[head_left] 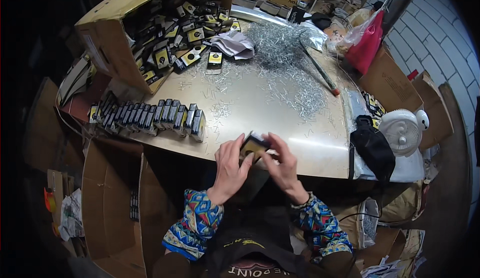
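A small black-and-yellow cardboard box is held over the front edge of the metal-topped table. My left hand grips its left side, thumb along the near face. At the right end of the box, the bent fingers of my right hand close on it, slightly blurred. To the left on the table stands a row of similar small boxes, packed side by side. Beyond my hands lies a heap of small silvery nails or pins, with many loose ones scattered around it.
A large carton on its side spills flat and folded small boxes at the back left. A dark rod lies by the heap. At right are a white fan and a black bag. An open carton stands below left.
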Demonstrator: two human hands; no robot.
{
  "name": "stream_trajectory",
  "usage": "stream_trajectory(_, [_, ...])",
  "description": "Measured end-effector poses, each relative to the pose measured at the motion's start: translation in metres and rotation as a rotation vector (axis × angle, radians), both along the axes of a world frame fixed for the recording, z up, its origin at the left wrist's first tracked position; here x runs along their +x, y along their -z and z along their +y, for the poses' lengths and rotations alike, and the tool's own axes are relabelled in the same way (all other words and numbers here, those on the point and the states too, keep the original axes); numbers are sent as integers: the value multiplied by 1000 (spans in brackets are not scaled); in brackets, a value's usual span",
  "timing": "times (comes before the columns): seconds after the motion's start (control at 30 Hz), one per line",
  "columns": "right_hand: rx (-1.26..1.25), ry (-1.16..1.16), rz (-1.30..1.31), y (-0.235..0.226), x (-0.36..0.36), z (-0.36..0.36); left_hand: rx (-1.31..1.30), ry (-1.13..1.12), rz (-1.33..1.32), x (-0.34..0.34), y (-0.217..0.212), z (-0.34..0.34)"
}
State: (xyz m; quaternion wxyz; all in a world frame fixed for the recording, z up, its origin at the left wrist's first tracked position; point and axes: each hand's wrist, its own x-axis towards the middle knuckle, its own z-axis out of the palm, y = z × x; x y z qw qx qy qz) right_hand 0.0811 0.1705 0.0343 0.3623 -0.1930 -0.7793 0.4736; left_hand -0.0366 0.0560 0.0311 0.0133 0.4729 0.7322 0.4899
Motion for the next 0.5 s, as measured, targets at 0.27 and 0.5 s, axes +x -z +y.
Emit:
stream_trajectory(0.27, [781,292,-371,19,-12,105,-171,-273,547,-60,-22,-2])
stream_trajectory(0.5, [640,203,-439,31,-11,185,-283,-64,563,-162,-72,16])
